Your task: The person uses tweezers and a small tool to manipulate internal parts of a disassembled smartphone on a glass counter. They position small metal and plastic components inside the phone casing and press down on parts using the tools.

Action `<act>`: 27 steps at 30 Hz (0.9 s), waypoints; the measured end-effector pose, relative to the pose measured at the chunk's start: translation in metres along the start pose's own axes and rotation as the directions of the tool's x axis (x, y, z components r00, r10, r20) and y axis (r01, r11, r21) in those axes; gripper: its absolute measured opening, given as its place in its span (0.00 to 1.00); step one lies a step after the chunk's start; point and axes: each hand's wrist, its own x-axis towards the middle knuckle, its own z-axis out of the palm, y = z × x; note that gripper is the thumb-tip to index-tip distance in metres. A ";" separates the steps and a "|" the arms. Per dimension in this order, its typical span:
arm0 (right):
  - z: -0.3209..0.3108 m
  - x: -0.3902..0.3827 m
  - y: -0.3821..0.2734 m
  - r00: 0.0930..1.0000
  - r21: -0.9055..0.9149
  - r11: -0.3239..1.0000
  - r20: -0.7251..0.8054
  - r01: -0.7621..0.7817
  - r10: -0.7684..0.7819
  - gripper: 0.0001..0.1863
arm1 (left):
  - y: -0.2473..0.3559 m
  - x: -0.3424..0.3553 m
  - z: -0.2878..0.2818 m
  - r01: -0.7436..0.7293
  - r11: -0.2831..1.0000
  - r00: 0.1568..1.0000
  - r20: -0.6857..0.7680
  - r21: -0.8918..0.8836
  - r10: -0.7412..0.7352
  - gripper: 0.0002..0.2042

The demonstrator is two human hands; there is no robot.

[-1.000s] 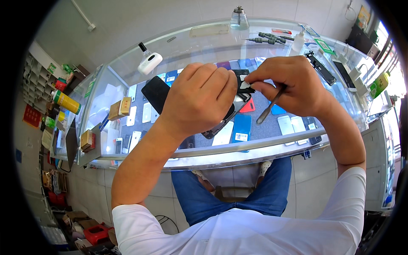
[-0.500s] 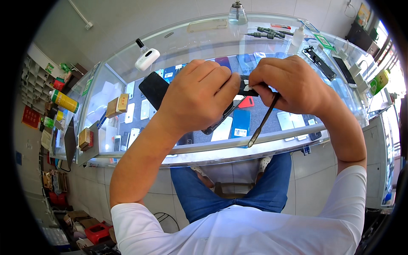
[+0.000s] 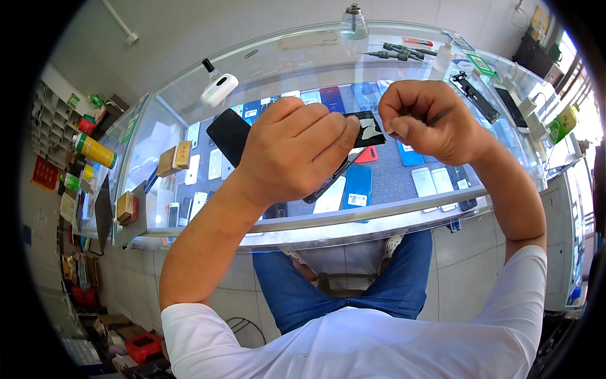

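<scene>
Fingers (image 3: 339,140) of the left hand (image 3: 291,151) partly hide dark phone parts (image 3: 230,135).

White short-sleeved cloth shirt (image 3: 353,347), sleeves (image 3: 517,284) ending well behind the fingers (image 3: 338,136). Below them: blue denim trousers (image 3: 284,284), pale perforated shoes (image 3: 392,245).

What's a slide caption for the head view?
Left hand holds a black piece over a glass counter; right hand, near it, holds a mostly hidden tool.
</scene>
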 end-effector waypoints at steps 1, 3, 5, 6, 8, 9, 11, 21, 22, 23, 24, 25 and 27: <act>0.001 0.001 0.004 0.999 0.071 0.997 0.005 0.039 -0.039 0.08 | 0.000 0.000 0.000 -0.001 1.000 1.000 -0.001 0.012 0.001 0.14; -0.004 0.002 0.000 0.996 0.245 0.969 0.092 -0.036 0.014 0.09 | 0.000 0.000 0.000 -0.005 0.999 1.000 -0.008 0.032 0.005 0.13; -0.008 0.002 -0.001 0.986 0.350 0.933 0.164 -0.087 0.031 0.10 | -0.002 -0.001 -0.001 -0.007 0.999 1.000 0.000 0.045 0.007 0.14; -0.010 0.002 -0.001 0.981 0.374 0.923 0.190 -0.097 0.026 0.10 | -0.003 -0.002 -0.002 -0.008 0.999 1.000 0.004 0.053 0.008 0.14; -0.015 0.002 0.001 0.968 0.443 0.889 0.249 -0.114 0.000 0.10 | -0.004 -0.004 -0.001 -0.012 0.998 1.000 0.013 0.058 0.011 0.15; -0.017 0.002 0.004 0.960 0.488 0.864 0.281 -0.124 -0.021 0.09 | -0.005 -0.004 0.000 -0.014 0.998 1.000 0.017 0.060 0.013 0.15; -0.019 0.003 0.010 0.943 0.586 0.802 0.319 -0.119 -0.094 0.08 | -0.010 -0.006 -0.001 -0.031 0.997 0.999 0.023 0.066 0.030 0.15; -0.064 0.007 0.003 0.957 0.611 0.779 0.118 0.139 -0.264 0.13 | -0.010 -0.005 0.001 -0.077 0.993 0.997 0.018 0.085 0.076 0.15; -0.068 0.007 0.004 0.985 0.442 0.884 -0.003 0.154 -0.170 0.14 | -0.007 -0.003 -0.002 -0.066 0.991 0.998 0.011 0.113 0.065 0.15; -0.064 0.007 0.008 0.983 0.214 0.965 -0.137 0.150 -0.122 0.13 | -0.002 0.000 -0.002 -0.057 0.989 0.998 0.000 0.134 0.058 0.15; -0.056 0.011 0.015 0.956 -0.025 0.995 -0.276 0.099 -0.102 0.14 | 0.000 0.003 -0.001 -0.048 0.987 0.999 -0.016 0.154 0.051 0.15; -0.049 0.013 0.024 0.927 -0.265 0.948 -0.281 0.175 -0.250 0.13 | -0.003 0.003 -0.001 -0.058 0.985 0.998 -0.013 0.159 0.061 0.16; -0.021 0.011 0.010 0.938 -0.270 0.957 -0.291 0.108 -0.188 0.10 | -0.006 -0.003 -0.005 -0.059 0.983 0.998 0.013 0.175 0.058 0.16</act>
